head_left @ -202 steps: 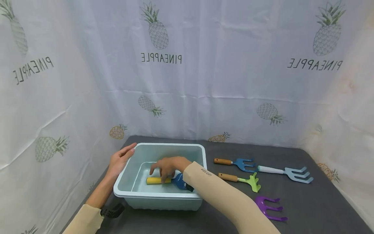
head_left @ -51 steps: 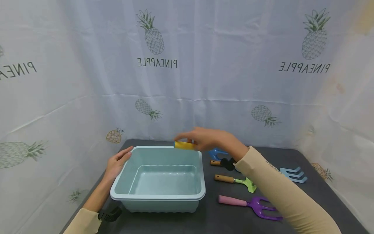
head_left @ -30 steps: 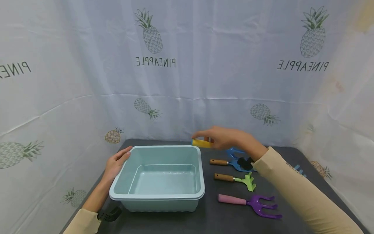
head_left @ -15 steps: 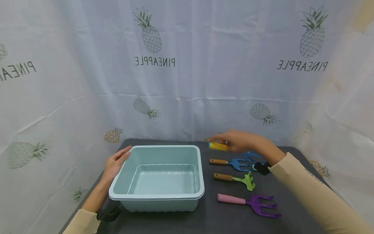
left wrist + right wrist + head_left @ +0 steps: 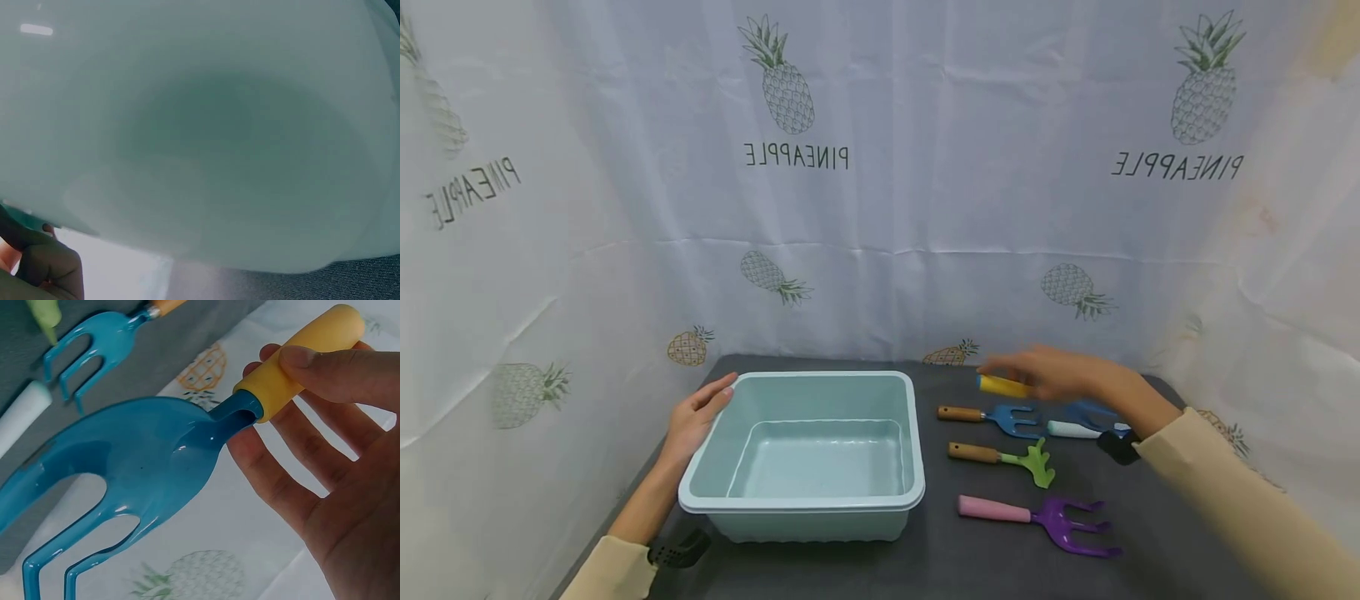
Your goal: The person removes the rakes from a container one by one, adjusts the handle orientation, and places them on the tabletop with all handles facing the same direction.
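My right hand (image 5: 1052,372) pinches the yellow handle of a blue garden hand fork (image 5: 1003,387) between thumb and fingers, above the back right of the table. In the right wrist view the blue head of this hand fork (image 5: 150,456) shows whole near the neck, its prongs running out at the lower left. My left hand (image 5: 694,425) grips the left rim of a pale blue-green plastic basin (image 5: 805,525), near its back corner. The basin's inside is bare. In the left wrist view the outer wall of the basin (image 5: 219,156) fills most of the picture.
Right of the basin lie a blue fork with wooden handle (image 5: 961,414), a green rake with wooden handle (image 5: 973,452) and a purple fork with pink handle (image 5: 996,509). A white-handled fork (image 5: 1072,430) is partly hidden by the right wrist. A pineapple-print curtain (image 5: 887,208) surrounds the table.
The yellow-handled fork lay in the basin at first; my right hand has lifted it out and carried it right, over the other tools. My left hand has stayed on the rim.
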A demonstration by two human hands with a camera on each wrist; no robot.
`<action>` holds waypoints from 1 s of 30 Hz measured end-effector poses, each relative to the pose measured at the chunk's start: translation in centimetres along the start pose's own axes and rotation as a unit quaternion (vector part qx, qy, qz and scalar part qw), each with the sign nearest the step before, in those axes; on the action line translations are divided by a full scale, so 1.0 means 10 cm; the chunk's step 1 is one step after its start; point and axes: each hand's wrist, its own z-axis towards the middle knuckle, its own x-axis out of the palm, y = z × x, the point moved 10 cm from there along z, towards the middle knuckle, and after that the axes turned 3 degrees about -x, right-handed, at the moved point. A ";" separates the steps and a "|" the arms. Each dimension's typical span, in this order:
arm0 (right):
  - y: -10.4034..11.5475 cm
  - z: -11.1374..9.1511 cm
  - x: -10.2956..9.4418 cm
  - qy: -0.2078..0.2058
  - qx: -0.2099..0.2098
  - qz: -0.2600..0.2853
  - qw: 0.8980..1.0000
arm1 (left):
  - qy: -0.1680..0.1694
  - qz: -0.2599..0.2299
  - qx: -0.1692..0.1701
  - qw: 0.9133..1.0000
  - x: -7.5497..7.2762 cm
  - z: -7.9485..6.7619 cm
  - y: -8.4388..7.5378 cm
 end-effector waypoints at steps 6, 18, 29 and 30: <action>-0.16 -0.15 0.08 0.002 0.008 0.010 1.000 | 0.002 -0.001 -0.004 1.000 -0.01 0.02 0.01; -0.54 -0.45 0.26 -0.003 0.038 0.032 0.999 | -0.003 0.003 0.020 1.000 -0.02 0.01 -0.04; -0.79 -0.76 0.49 0.018 0.074 0.051 0.996 | -0.005 0.007 0.009 1.000 -0.01 0.02 -0.03; -0.81 -0.78 0.52 0.020 0.075 0.055 0.996 | -0.004 0.007 0.005 1.000 -0.01 0.02 -0.02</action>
